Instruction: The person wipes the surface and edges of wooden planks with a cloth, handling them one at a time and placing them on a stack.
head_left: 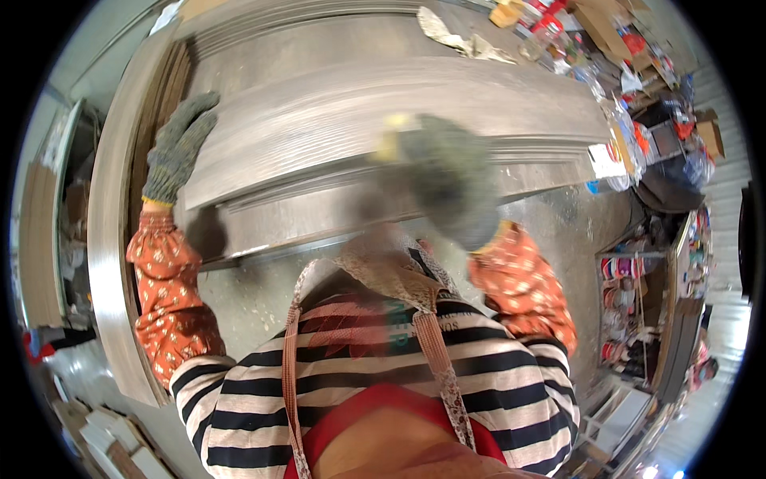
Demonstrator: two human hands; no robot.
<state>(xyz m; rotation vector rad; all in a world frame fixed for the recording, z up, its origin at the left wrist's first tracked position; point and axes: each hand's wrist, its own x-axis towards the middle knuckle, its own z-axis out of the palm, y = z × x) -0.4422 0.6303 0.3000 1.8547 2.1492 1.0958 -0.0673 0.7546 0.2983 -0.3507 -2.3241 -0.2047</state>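
While our gloved left hand lies flat, fingers spread, on the stacked grey boards, our right hand hovers blurred over their near edge; its grip we cannot tell. A white label marks the stack's right end. Boxes and bottles crowd the far right corner.

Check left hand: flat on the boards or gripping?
Flat: the gloved left hand lies fingers spread on the stacked grey boards.

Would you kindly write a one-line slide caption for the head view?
Gloved left hand rests flat on stacked grey boards; blurred gloved right hand hovers over them.
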